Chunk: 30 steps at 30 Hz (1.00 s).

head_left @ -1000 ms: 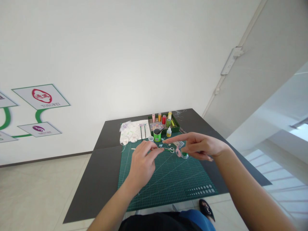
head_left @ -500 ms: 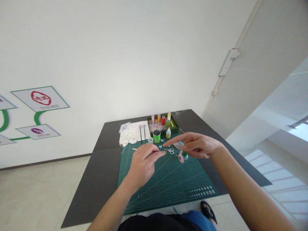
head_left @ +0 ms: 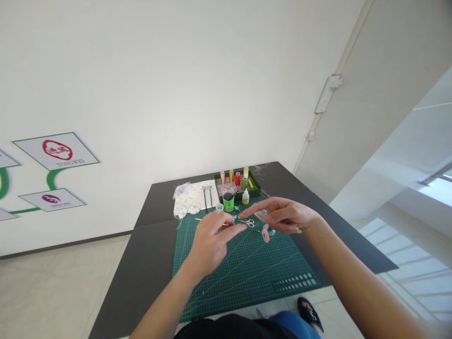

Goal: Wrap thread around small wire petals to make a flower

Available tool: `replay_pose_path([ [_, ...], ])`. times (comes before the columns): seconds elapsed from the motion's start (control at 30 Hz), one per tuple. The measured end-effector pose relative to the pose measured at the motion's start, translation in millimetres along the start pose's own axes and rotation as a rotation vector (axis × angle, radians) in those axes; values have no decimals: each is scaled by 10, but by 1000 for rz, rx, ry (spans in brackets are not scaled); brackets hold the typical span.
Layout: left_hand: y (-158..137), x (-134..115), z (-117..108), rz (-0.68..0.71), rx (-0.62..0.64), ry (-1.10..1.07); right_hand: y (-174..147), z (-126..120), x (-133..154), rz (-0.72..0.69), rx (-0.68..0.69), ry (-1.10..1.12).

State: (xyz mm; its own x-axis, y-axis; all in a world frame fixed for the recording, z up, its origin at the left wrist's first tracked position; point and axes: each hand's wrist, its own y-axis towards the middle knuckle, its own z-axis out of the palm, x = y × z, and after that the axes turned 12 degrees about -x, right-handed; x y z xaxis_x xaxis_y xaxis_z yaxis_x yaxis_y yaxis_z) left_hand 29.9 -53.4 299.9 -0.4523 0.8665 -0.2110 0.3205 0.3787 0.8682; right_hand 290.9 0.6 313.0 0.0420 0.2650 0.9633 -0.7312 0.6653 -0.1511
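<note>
My left hand [head_left: 213, 238] is over the middle of the green cutting mat [head_left: 240, 278], its thumb and fingers drawn together toward the right. Whatever they pinch is too small to make out. Facing it, my right hand [head_left: 284, 215] stretches its index finger toward the left fingertips, while the other fingers curl in; their contents are hidden. Just beyond the fingertips are small scissors [head_left: 250, 223]. A pink petal-like piece [head_left: 265, 233] on a thin green stem shows below my right hand. I cannot tell whether the stem reaches the left thumb.
Behind the hands stand a green tin [head_left: 229, 202], a white dropper bottle [head_left: 245, 197] and a dark green tray [head_left: 256, 192] with several thread spools. White material [head_left: 189, 197] and two dark stems [head_left: 205, 200] lie at the back left. A power strip [head_left: 326, 94] hangs on the wall.
The view has shifted slightly. My left thumb tip has moved a little to the right, and my right hand sits slightly lower and further left. Both hands keep much the same pose.
</note>
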Motion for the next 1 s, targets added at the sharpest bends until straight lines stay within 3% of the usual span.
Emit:
replay_pose_path([
  [0.37,34,12,-2,-471,-116,-401,155,-48,-411,-181,-291,149],
  [0.67,-114,233,54,-825,-304,-685,99,-138,-727,-254,-469,172],
  [1.0,-208,360,127,-951,-402,-704,22,-207,-1136,-228,-534,41],
])
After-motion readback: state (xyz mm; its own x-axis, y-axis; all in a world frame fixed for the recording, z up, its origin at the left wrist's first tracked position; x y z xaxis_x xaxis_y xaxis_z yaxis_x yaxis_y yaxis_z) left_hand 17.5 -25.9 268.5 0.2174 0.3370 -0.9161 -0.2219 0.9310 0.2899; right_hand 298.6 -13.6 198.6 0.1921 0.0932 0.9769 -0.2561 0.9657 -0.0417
